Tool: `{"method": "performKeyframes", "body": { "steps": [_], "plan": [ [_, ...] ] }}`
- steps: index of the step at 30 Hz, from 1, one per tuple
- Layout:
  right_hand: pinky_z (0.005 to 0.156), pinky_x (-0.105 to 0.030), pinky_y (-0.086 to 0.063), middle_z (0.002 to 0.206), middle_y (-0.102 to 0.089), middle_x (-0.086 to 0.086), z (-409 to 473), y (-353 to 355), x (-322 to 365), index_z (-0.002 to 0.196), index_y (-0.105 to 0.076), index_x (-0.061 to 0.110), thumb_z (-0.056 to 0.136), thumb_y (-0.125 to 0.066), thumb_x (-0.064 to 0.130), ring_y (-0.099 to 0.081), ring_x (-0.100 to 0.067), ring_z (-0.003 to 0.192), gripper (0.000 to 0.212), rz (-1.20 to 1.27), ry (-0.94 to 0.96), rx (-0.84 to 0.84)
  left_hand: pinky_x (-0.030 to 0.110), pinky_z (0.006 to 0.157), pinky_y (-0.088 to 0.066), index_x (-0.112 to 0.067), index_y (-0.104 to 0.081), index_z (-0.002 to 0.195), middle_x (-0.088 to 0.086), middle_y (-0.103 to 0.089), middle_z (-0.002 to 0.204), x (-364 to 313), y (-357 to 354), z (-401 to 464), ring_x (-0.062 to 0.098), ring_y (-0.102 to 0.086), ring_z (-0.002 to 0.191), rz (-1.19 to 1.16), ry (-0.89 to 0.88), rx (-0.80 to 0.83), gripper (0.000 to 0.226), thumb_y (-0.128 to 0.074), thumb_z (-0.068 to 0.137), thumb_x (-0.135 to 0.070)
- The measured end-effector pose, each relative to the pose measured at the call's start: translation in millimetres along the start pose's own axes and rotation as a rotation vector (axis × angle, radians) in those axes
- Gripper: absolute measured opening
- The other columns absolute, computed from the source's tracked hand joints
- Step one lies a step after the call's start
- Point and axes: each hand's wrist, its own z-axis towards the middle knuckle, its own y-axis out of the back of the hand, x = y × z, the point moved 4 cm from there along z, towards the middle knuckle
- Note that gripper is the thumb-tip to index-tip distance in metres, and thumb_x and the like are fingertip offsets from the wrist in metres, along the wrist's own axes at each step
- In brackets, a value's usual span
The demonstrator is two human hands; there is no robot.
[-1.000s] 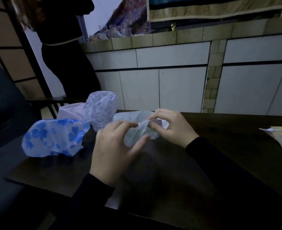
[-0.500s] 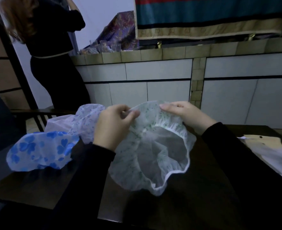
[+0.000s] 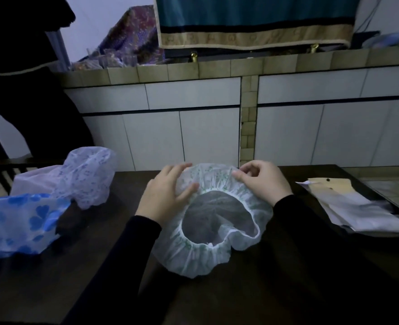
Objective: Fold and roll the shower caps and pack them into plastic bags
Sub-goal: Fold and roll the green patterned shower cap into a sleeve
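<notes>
A white shower cap with a green print (image 3: 193, 256) lies spread on the dark table (image 3: 264, 296), its elastic opening facing up. My left hand (image 3: 165, 195) rests on its far left rim with the thumb pinching the frill. My right hand (image 3: 261, 180) pinches the far right rim between thumb and fingers. A cap with blue hearts (image 3: 18, 226) lies at the left, and a pale cap with small blue flowers (image 3: 88, 177) stands puffed behind it. Flat plastic bags with a yellow card header (image 3: 358, 207) lie at the right.
A person in dark clothes (image 3: 29, 102) stands at the far left beside a tiled counter with white doors (image 3: 193, 127). Patterned cloths hang above the counter. The table's right edge runs just past the bags.
The green-print cap went from bunched between my hands to lifted open, and now it lies flat on the table. Both hands moved apart along its far rim.
</notes>
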Motion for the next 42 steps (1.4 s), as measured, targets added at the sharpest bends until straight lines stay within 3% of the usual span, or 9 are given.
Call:
{"method": "performKeyframes", "body": {
  "steps": [4,6,9,13,18,25,31,38,42],
  "plan": [
    [0.086,-0.033,-0.045,0.11,-0.056,0.008,-23,7,8,0.116,-0.06,0.03,0.089,-0.052,0.056,-0.054,-0.011,0.1,0.038,-0.324,0.258,-0.233,0.027,0.085,-0.044,-0.033,-0.067,0.109,-0.009,-0.053,0.115,6,-34,-13,0.011,-0.055,0.099,0.053,-0.038,0.113,0.028,-0.065,0.084,-0.046],
    [0.094,-0.036,-0.041,0.121,-0.051,0.006,-32,-1,8,0.125,-0.054,0.033,0.091,-0.047,0.053,-0.049,-0.014,0.111,0.04,-0.431,0.315,-0.172,0.018,0.083,-0.042,-0.027,-0.07,0.106,-0.008,-0.053,0.105,10,-48,-17,0.006,-0.052,0.089,-0.013,0.032,0.187,0.025,-0.07,0.083,-0.038],
    [0.102,-0.042,-0.041,0.137,-0.047,-0.002,-24,-11,-22,0.137,-0.045,0.028,0.095,-0.04,0.053,-0.049,-0.022,0.122,0.049,-0.278,-0.09,0.152,-0.001,0.079,-0.032,-0.024,-0.07,0.105,-0.013,-0.053,0.1,12,-51,-15,-0.001,-0.051,0.086,-0.174,0.081,0.15,0.024,-0.074,0.082,-0.029],
    [0.086,-0.04,-0.052,0.101,-0.069,-0.011,-14,-16,-39,0.103,-0.067,0.008,0.094,-0.051,0.043,-0.064,-0.024,0.094,0.04,0.145,-0.211,0.145,0.006,0.088,-0.035,-0.024,-0.07,0.111,-0.012,-0.054,0.104,12,-39,-8,0.002,-0.055,0.1,-0.278,-0.012,-0.01,0.032,-0.077,0.08,-0.024],
    [0.067,-0.019,-0.043,0.086,-0.065,0.014,-15,-3,-29,0.091,-0.065,0.026,0.09,-0.064,0.029,-0.06,0.0,0.083,0.003,0.179,0.007,-0.052,0.009,0.091,-0.038,-0.015,-0.067,0.118,-0.009,-0.054,0.109,19,-21,-4,-0.006,-0.053,0.102,-0.223,-0.062,-0.162,0.039,-0.078,0.08,-0.019],
    [0.07,-0.023,-0.042,0.081,-0.067,0.011,-4,27,-28,0.08,-0.068,0.023,0.085,-0.071,0.032,-0.061,-0.004,0.08,0.01,0.195,-0.012,0.051,0.01,0.093,-0.04,-0.017,-0.067,0.118,-0.011,-0.061,0.11,9,-19,4,-0.003,-0.057,0.104,-0.341,-0.002,-0.111,0.036,-0.074,0.083,-0.019],
    [0.085,-0.032,-0.048,0.092,-0.066,0.009,6,4,-54,0.096,-0.07,0.025,0.092,-0.062,0.034,-0.061,-0.011,0.091,0.013,0.282,-0.22,0.171,-0.007,0.075,-0.032,-0.019,-0.063,0.124,-0.008,-0.061,0.117,23,-63,-4,0.005,-0.052,0.106,-0.357,0.274,0.172,0.04,-0.07,0.086,-0.028],
    [0.064,-0.015,-0.043,0.083,-0.064,0.015,1,23,-40,0.09,-0.066,0.029,0.093,-0.061,0.031,-0.06,-0.003,0.08,0.006,0.189,0.078,-0.186,0.031,0.078,-0.051,-0.038,-0.066,0.087,-0.011,-0.07,0.09,37,-46,4,0.01,-0.064,0.081,-0.409,0.275,-0.134,0.012,-0.069,0.088,-0.026],
    [0.065,-0.013,-0.04,0.094,-0.064,0.01,-1,28,-32,0.102,-0.066,0.027,0.095,-0.055,0.036,-0.058,-0.004,0.084,0.016,0.075,0.113,-0.224,0.021,0.072,-0.047,-0.04,-0.062,0.091,-0.016,-0.067,0.085,32,-43,5,0.0,-0.059,0.076,-0.369,0.234,-0.193,0.013,-0.066,0.089,-0.027]
  ]
}}
